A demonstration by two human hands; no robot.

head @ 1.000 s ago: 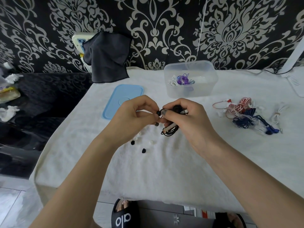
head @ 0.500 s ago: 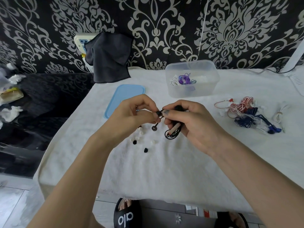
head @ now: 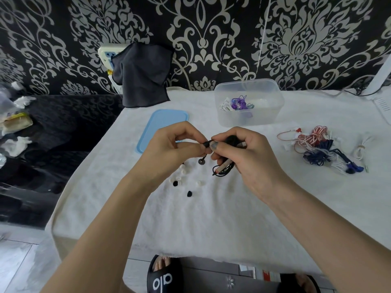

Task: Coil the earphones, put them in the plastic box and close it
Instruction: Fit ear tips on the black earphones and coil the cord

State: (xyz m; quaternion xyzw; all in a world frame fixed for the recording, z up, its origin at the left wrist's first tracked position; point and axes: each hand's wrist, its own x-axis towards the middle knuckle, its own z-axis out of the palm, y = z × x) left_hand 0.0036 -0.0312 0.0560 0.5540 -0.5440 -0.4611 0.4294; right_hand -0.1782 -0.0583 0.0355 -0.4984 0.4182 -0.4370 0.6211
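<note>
Over a white-clothed table (head: 211, 218), the right hand (head: 249, 157) grips a coiled black earphone bundle (head: 222, 169); the left hand (head: 173, 149) pinches its loose end, one earbud (head: 201, 161) dangling. The thin, limp cord likely springs loose unless pinched at the coil. Small eartips (head: 175, 183), perhaps, lie beneath; the open plastic box (head: 248, 102) and blue lid (head: 165, 127) sit unobstructed behind

Home room, not a workplace. Black damask wallpaper (head: 296, 39) behind a table draped in white towel cloth (head: 211, 218). Dark cloth (head: 141, 77) hung over a wall socket (head: 108, 53). Tiled floor (head: 19, 267), slide sandal (head: 164, 275) on a foot below. Crumpled tissues (head: 14, 144) on dark side surface.
</note>
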